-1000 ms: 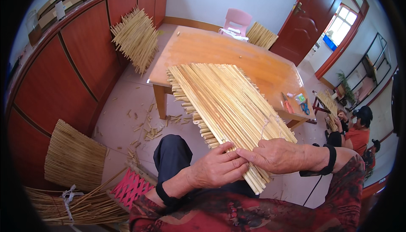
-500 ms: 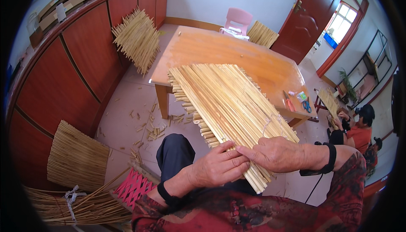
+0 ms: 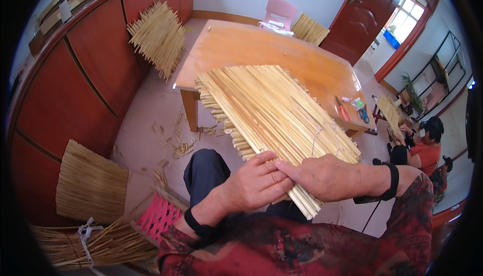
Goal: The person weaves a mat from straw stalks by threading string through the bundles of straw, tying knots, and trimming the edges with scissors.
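Note:
A mat of straw-coloured reed stalks point(image 3: 266, 105) slants from the table's near edge toward my lap. My left hand point(image 3: 257, 181) is closed on its near edge, fingers over the outermost stalks. Against it lies my right hand point(image 3: 329, 178), curled over the same edge with its thumb meeting the left fingers. What the right fingertips pinch is hidden. Loose thin thread point(image 3: 317, 138) trails over the stalks beside the right hand. Along the mat's left side the cut stalk ends stick out unevenly.
On the orange table point(image 3: 211, 44) lie red-handled pliers point(image 3: 343, 111) and blue scissors point(image 3: 364, 117). Cut stalk pieces point(image 3: 181, 148) litter the floor. Other reed mats point(image 3: 93, 180) lean against red cabinets point(image 3: 95, 50); a tied reed bundle point(image 3: 100, 246) lies lower left. A co-worker point(image 3: 425, 148) sits at right.
The view has tilted slightly, so the room's things sit higher in it. Both hands stay together on the mat's near edge; the right hand has shifted a little.

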A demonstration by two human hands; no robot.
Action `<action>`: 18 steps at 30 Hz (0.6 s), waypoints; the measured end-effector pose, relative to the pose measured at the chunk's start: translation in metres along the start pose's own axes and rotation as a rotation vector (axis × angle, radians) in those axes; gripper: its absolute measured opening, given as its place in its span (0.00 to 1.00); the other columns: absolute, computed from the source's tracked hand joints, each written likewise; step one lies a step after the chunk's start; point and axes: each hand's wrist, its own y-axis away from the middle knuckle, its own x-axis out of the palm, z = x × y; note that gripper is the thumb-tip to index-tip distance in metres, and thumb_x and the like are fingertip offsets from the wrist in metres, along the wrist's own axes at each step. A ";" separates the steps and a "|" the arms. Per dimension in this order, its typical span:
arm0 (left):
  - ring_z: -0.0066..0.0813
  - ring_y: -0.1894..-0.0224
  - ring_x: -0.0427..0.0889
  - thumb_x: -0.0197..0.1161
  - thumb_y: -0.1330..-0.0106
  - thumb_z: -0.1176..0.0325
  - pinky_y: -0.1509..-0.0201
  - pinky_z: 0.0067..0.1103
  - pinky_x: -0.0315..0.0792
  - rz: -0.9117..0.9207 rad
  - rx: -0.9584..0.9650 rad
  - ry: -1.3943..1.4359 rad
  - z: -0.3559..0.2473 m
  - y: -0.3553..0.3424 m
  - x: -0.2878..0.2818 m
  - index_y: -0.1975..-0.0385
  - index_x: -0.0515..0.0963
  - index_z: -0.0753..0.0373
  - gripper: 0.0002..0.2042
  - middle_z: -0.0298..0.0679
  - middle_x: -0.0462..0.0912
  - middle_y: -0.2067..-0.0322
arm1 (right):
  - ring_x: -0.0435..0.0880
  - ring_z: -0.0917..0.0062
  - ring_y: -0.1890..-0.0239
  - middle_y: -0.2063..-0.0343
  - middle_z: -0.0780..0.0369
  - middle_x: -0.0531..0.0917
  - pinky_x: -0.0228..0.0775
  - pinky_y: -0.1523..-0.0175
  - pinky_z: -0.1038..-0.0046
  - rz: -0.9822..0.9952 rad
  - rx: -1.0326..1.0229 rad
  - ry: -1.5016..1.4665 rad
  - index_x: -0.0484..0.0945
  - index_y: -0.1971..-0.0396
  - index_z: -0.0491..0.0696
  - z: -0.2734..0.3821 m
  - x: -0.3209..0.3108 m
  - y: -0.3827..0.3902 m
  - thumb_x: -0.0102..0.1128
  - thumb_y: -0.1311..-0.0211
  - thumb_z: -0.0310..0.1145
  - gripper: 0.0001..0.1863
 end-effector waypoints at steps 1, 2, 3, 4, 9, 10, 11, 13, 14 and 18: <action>0.36 0.63 0.78 0.60 0.54 0.75 0.55 0.33 0.71 0.014 0.005 0.004 0.000 -0.002 -0.001 0.73 0.76 0.67 0.07 0.42 0.78 0.71 | 0.77 0.67 0.80 0.82 0.56 0.74 0.69 0.80 0.71 0.008 -0.010 0.002 0.60 0.48 0.38 0.000 -0.002 0.001 0.47 0.49 0.27 0.25; 0.36 0.63 0.78 0.60 0.54 0.75 0.55 0.33 0.71 0.016 0.006 0.008 0.002 -0.003 -0.002 0.73 0.76 0.67 0.07 0.42 0.78 0.71 | 0.77 0.67 0.80 0.83 0.57 0.74 0.69 0.80 0.70 0.012 -0.022 0.006 0.59 0.47 0.39 -0.001 -0.004 0.000 0.47 0.49 0.27 0.26; 0.34 0.63 0.77 0.60 0.52 0.72 0.55 0.32 0.69 0.009 0.005 -0.016 0.003 -0.005 -0.003 0.72 0.75 0.65 0.08 0.40 0.77 0.71 | 0.76 0.67 0.81 0.84 0.57 0.73 0.69 0.80 0.70 0.034 -0.042 0.016 0.56 0.45 0.39 -0.002 -0.010 -0.002 0.46 0.49 0.26 0.28; 0.31 0.63 0.76 0.59 0.50 0.70 0.55 0.30 0.68 0.001 0.008 -0.039 0.004 -0.009 -0.003 0.70 0.75 0.64 0.09 0.37 0.75 0.72 | 0.76 0.67 0.81 0.84 0.57 0.73 0.69 0.80 0.70 0.029 -0.036 0.020 0.56 0.45 0.39 -0.004 -0.017 -0.002 0.46 0.49 0.26 0.28; 0.35 0.65 0.78 0.67 0.57 0.68 0.58 0.30 0.71 -0.066 -0.041 -0.005 0.011 -0.038 -0.011 0.70 0.74 0.66 0.15 0.42 0.78 0.68 | 0.77 0.68 0.78 0.80 0.57 0.75 0.69 0.76 0.71 -0.136 0.076 0.359 0.65 0.49 0.46 -0.008 -0.054 0.006 0.49 0.50 0.26 0.23; 0.35 0.65 0.78 0.67 0.57 0.68 0.58 0.30 0.71 -0.059 -0.024 -0.009 0.009 -0.043 -0.013 0.70 0.74 0.66 0.15 0.42 0.78 0.68 | 0.77 0.68 0.76 0.78 0.57 0.76 0.69 0.75 0.72 -0.419 0.044 0.525 0.70 0.53 0.47 -0.010 -0.060 0.016 0.50 0.49 0.26 0.20; 0.37 0.64 0.78 0.66 0.55 0.67 0.58 0.30 0.72 -0.064 -0.024 -0.016 0.009 -0.048 -0.014 0.69 0.73 0.67 0.15 0.43 0.79 0.67 | 0.77 0.70 0.76 0.78 0.57 0.76 0.68 0.74 0.73 -0.546 0.151 0.460 0.72 0.60 0.45 -0.007 -0.069 0.027 0.51 0.48 0.26 0.14; 0.40 0.64 0.79 0.66 0.54 0.67 0.60 0.29 0.72 -0.064 -0.028 -0.043 0.010 -0.055 -0.016 0.68 0.72 0.68 0.15 0.44 0.79 0.67 | 0.76 0.72 0.75 0.78 0.58 0.76 0.67 0.72 0.75 -0.783 0.344 0.245 0.75 0.69 0.43 0.006 -0.080 0.051 0.50 0.46 0.25 0.06; 0.40 0.64 0.79 0.66 0.54 0.67 0.60 0.29 0.72 -0.058 -0.004 -0.038 0.011 -0.059 -0.014 0.68 0.72 0.68 0.15 0.44 0.79 0.67 | 0.75 0.74 0.76 0.78 0.59 0.75 0.66 0.72 0.75 -0.891 0.449 0.100 0.74 0.73 0.42 0.016 -0.074 0.069 0.49 0.44 0.25 0.05; 0.41 0.65 0.79 0.68 0.57 0.71 0.61 0.28 0.73 -0.071 -0.004 -0.034 0.004 -0.072 -0.007 0.68 0.71 0.68 0.17 0.45 0.79 0.69 | 0.71 0.78 0.81 0.82 0.63 0.73 0.62 0.75 0.79 -0.950 0.179 -0.262 0.74 0.76 0.42 0.029 -0.013 0.098 0.49 0.42 0.27 0.07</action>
